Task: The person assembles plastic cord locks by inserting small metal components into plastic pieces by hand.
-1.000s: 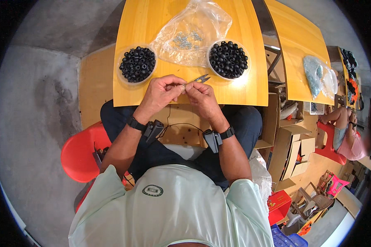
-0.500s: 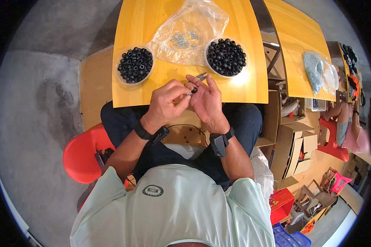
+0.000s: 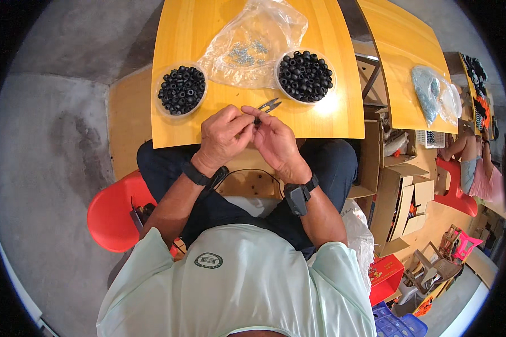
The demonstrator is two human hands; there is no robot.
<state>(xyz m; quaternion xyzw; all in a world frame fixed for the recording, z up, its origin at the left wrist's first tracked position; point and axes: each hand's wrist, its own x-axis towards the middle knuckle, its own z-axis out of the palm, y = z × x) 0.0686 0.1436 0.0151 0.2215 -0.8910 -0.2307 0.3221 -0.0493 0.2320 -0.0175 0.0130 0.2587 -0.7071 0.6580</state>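
Observation:
Over the near edge of the table my two hands meet at the fingertips. My left hand [image 3: 225, 133] is closed in a pinch; whatever its thumb and forefinger hold is too small and covered to make out. My right hand [image 3: 276, 145] has its palm turned up, fingers drawn in around a black bead [image 3: 257, 121], mostly hidden. Just beyond the fingers a pair of thread snips [image 3: 270, 105] lies on the table, blades pointing away to the right. A tub of black beads [image 3: 181, 91] stands at the left and a second tub of black beads [image 3: 305, 77] at the right.
Between and behind the tubs a clear plastic bag [image 3: 275, 28] lies spread, with small silvery metal pieces [image 3: 247, 53] on it. Beyond a gap stands another table [image 3: 399, 50] with plastic bags [image 3: 433, 95]. Cardboard boxes [image 3: 399, 208] and a seated person [image 3: 483, 174] are at right.
The right hand's fingers have curled in, and the black bead that showed on the open palm is now mostly covered. The left hand has shifted slightly; more of the snips shows.

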